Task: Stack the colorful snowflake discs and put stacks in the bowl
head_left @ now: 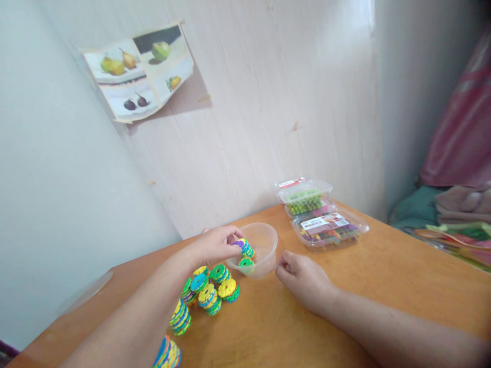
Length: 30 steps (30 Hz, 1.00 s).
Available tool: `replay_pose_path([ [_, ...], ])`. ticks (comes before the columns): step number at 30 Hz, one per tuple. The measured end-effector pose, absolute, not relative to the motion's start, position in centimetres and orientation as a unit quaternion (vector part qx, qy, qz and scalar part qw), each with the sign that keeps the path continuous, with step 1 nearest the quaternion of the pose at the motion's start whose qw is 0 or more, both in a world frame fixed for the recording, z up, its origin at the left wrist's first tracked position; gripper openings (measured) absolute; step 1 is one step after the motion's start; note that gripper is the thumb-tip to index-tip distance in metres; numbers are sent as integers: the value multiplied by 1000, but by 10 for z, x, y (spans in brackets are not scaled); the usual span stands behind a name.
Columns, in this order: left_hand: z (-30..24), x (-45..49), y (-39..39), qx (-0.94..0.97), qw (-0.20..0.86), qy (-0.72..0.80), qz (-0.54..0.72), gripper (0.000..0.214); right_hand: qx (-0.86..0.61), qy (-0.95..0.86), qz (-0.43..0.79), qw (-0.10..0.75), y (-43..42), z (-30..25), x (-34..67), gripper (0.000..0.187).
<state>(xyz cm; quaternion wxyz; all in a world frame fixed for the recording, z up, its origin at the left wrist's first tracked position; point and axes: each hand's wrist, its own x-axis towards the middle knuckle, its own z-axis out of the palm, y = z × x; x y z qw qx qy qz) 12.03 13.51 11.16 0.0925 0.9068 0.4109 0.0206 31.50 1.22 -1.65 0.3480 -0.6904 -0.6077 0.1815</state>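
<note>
A clear plastic bowl [268, 255] stands on the table with small stacks of notched, flower-shaped plastic discs [246, 262] inside. My left hand [218, 246] reaches over its left rim, thumb and fingers closed on a purple disc [238, 244]. Green, yellow and blue discs lie right beside those fingertips; whether they are gripped too, I cannot tell. My right hand [303, 280] rests curled on the table just right of the bowl; its fingertips are hidden. More disc stacks [209, 296] in yellow, green and blue stand left of the bowl, partly behind my left forearm.
Two clear clamshell boxes sit at the back right, one with green pieces [305, 202], one with mixed dark and coloured pieces [330, 230]. A wall [245, 128] with a fruit picture [140, 74] rises behind the table [291, 327]. Folded cloth [464, 204] lies at the far right.
</note>
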Motion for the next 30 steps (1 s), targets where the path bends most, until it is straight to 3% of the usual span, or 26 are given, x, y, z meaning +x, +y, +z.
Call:
replay_pose_path([
  [14, 114, 136, 130, 904, 78, 415, -65, 20, -689, -599, 185, 363, 12, -16, 314, 16],
  [24, 105, 150, 139, 920, 155, 334, -134, 42, -691, -599, 187, 359, 13, -16, 314, 16],
  [30, 100, 168, 143, 909, 148, 319, -225, 46, -689, -594, 195, 366, 13, -16, 315, 16],
])
